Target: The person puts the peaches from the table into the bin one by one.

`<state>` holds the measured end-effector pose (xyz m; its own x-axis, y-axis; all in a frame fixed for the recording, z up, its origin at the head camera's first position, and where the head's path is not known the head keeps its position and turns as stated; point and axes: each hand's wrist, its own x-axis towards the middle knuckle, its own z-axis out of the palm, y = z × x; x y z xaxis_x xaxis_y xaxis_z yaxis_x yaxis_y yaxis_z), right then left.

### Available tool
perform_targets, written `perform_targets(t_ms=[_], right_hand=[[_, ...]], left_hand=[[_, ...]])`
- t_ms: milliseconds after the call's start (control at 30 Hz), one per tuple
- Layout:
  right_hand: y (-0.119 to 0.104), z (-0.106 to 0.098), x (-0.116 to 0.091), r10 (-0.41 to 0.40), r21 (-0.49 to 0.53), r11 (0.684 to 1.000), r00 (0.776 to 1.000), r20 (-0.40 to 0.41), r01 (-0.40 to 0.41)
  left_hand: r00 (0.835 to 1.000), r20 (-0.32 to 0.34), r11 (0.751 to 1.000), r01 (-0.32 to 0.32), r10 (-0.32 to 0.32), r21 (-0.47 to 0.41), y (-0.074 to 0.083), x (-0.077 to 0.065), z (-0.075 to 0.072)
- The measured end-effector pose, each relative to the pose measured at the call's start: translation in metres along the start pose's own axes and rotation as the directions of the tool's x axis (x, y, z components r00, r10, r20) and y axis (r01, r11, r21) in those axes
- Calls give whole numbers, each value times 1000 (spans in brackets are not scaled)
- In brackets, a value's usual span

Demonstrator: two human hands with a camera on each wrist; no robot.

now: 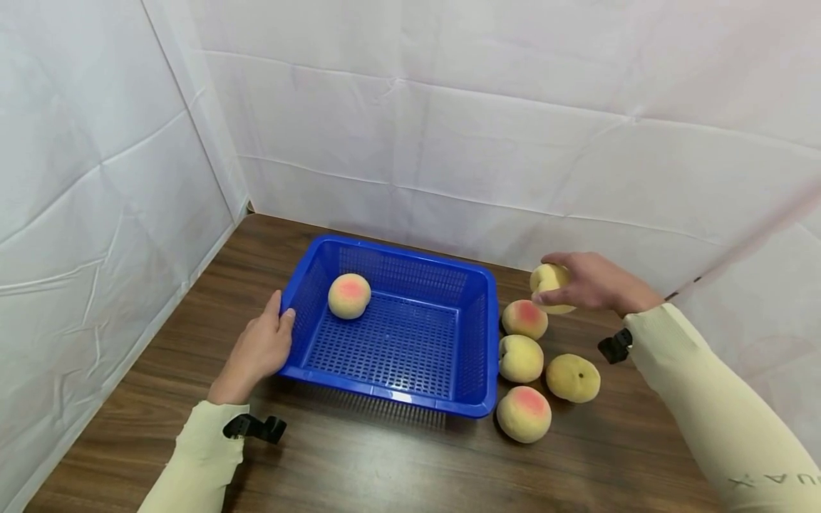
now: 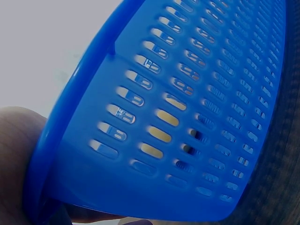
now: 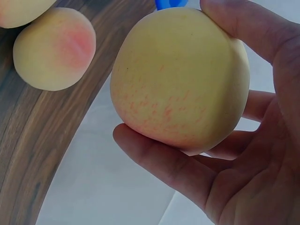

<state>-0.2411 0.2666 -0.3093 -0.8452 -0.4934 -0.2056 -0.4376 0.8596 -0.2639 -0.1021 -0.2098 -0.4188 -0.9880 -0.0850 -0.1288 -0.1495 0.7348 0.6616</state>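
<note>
The right hand's (image 1: 590, 279) fingers are spread around a peach (image 3: 178, 84), thumb and fingers on opposite sides, a spacing that seems to suit such a round fruit. The peach is held off the worktop (image 1: 385, 463), near its back edge. The left hand's (image 1: 259, 345) fingers pinch the left rim of the blue plastic basket (image 1: 398, 349), thumb over the top, probably to keep it from sliding.

Inside the basket, a red-blushed peach (image 1: 349, 296) sits toward the left; bare mesh floor shows to its right. Along the outside of the right wall stand another blushed peach (image 1: 526, 319), a yellow peach (image 1: 521, 358) and a front blushed peach (image 1: 524, 415), with an outer yellow peach (image 1: 574, 378) farther right. That row leaves little sideways room there. White cloth (image 1: 449, 142) rises behind the worktop's back edge; more wood surface lies in front of the basket.
</note>
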Motion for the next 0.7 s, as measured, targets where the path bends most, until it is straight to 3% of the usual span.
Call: perform_targets(t_ms=[700], right_hand=[[-30,0,25,-55,-9,998,998,13,55]], left_hand=[[1000,-3,1000,-2,2,-8,-2,1,2]])
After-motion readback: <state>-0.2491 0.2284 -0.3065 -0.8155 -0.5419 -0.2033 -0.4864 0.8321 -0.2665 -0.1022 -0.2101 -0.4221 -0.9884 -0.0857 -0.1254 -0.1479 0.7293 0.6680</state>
